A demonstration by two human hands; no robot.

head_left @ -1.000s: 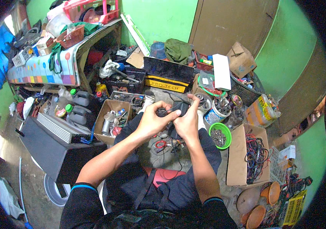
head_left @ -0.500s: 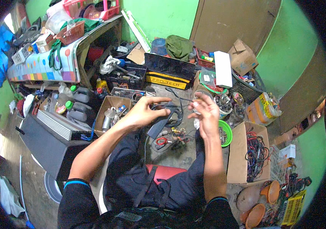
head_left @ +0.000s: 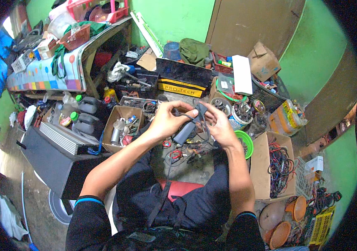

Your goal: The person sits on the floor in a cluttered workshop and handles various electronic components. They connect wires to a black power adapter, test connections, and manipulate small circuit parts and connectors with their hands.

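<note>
1. The left hand (head_left: 168,120) has its grip closed on a slim, dark grey, oblong block (head_left: 183,134) trailing cable; the thumb presses from above, and the undersides of the fingers are hidden.
2. The right hand (head_left: 222,126) is at the block's far right end, fingers curved; whether its grip is closed on the block or only touches it and its cable, I cannot tell.
3. The block slants between the two hands, above the floor and the person's lap, its middle partly covered by the left thumb and the thin black cable (head_left: 206,130) looped about it.
4. Beneath, on the grey concrete floor (head_left: 158,166), lie a red cable loop (head_left: 176,154) and small metal pieces too tangled to separate.
5. Just right, the right wrist hides part of a bright green round plastic bowl (head_left: 250,144).
6. Farther right stands an open brown cardboard box (head_left: 260,169) of tangled cables.
7. Beyond the hands is a black-and-yellow toolbox (head_left: 182,89).
8. Far left, clutter covers much of a bench (head_left: 40,82) with a colourful patterned cover.
</note>
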